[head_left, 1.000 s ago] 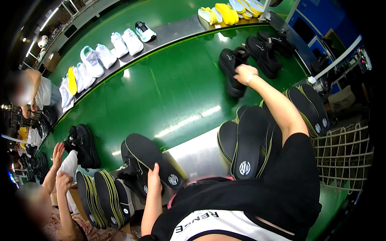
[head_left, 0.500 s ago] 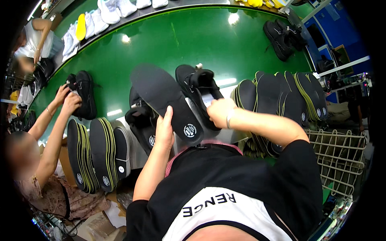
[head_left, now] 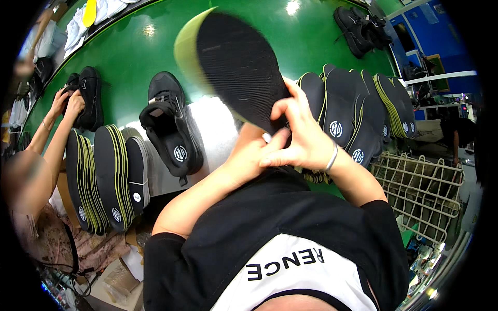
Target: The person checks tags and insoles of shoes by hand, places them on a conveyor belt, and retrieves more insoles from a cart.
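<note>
Over the green table [head_left: 140, 57]: insole [head_left: 238, 62], tilted up.
Pinched at its lower end by curled fingers of the right hand [head_left: 308, 140]; with left hand [head_left: 246, 153] overlapped, its finger hold uncertain. May slip or bend, from one-end support.

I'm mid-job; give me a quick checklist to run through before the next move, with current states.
1. Right hand gripping the raised insole: ok, fingers at its near end.
2. Left hand gripping too: cannot tell, it sits close against the right and its fingertips are partly hidden.
3. Raised insole sharp enough to inspect: not ok, its yellow-green edge is blurred.
4. Black shoe left of the hands upright, opening uncovered: ok.
5. Inner insole flat up to that shoe's toe: cannot tell, the upper hides its front.
6. Other insoles on hand: ok, stacks at left and right.
</note>
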`<action>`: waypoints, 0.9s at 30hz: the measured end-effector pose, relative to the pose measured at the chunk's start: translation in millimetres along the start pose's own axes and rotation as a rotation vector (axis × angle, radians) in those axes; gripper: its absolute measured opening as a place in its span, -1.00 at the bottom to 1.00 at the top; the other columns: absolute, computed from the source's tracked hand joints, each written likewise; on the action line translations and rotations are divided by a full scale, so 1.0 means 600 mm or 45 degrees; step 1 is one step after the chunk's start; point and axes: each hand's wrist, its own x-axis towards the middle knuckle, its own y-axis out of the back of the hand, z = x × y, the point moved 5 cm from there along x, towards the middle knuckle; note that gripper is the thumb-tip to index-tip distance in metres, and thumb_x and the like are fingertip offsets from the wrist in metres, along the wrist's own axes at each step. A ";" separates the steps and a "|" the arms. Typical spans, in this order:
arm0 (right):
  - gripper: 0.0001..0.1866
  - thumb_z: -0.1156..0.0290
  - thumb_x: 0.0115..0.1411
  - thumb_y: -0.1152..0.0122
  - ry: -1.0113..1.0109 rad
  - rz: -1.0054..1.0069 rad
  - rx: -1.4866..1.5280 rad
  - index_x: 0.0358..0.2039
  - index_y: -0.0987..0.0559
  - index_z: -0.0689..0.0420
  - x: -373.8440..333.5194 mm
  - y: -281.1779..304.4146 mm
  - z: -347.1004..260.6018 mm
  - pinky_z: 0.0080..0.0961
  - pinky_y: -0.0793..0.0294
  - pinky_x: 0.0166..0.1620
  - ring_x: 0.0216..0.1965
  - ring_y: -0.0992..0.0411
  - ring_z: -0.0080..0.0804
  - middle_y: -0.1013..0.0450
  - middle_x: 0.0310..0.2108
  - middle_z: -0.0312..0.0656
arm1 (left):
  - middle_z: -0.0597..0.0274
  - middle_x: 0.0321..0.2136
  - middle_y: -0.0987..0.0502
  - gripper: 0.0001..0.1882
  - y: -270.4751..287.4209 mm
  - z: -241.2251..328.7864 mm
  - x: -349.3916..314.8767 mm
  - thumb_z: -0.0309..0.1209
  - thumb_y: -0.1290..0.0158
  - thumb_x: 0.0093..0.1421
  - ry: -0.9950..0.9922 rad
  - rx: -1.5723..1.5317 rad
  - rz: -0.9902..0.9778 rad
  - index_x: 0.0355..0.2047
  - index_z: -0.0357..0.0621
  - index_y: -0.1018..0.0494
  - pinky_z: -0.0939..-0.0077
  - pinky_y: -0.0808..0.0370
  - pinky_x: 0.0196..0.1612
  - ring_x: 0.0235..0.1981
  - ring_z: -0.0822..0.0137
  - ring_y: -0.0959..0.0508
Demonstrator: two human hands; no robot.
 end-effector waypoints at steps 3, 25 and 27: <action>-0.29 0.04 -0.38 -0.41 -0.023 0.095 0.313 -0.35 -0.20 0.17 -0.008 0.008 0.032 -0.30 0.07 0.09 0.12 0.11 -0.04 0.10 0.03 0.22 | -0.09 -0.06 -0.15 -0.25 -0.028 0.003 0.007 -0.49 -0.10 -0.21 -0.099 0.153 -0.361 0.01 -0.29 0.00 0.36 -0.20 0.00 -0.01 0.05 -0.23; -0.81 0.33 0.00 -0.06 -0.720 -0.007 1.147 -0.59 -0.41 0.20 -0.161 0.056 0.122 -0.74 -0.24 -0.56 -0.63 -0.30 -0.65 -0.31 -0.63 -0.29 | 0.30 -0.47 -0.32 -0.47 0.104 -0.063 0.073 -0.34 -0.06 -0.01 0.272 -0.159 0.516 -0.08 -0.30 -0.15 0.70 -0.32 -0.38 -0.45 0.52 -0.35; -0.80 0.35 -0.01 -0.07 -0.757 -0.155 1.114 -0.67 -0.40 0.16 -0.162 0.047 0.117 -0.76 -0.11 -0.60 -0.69 -0.19 -0.73 -0.27 -0.70 -0.38 | 0.21 -0.27 -0.27 -0.27 0.083 -0.076 0.072 -0.22 -0.10 -0.03 0.312 0.242 0.325 0.03 -0.30 0.00 0.59 -0.34 -0.25 -0.31 0.43 -0.35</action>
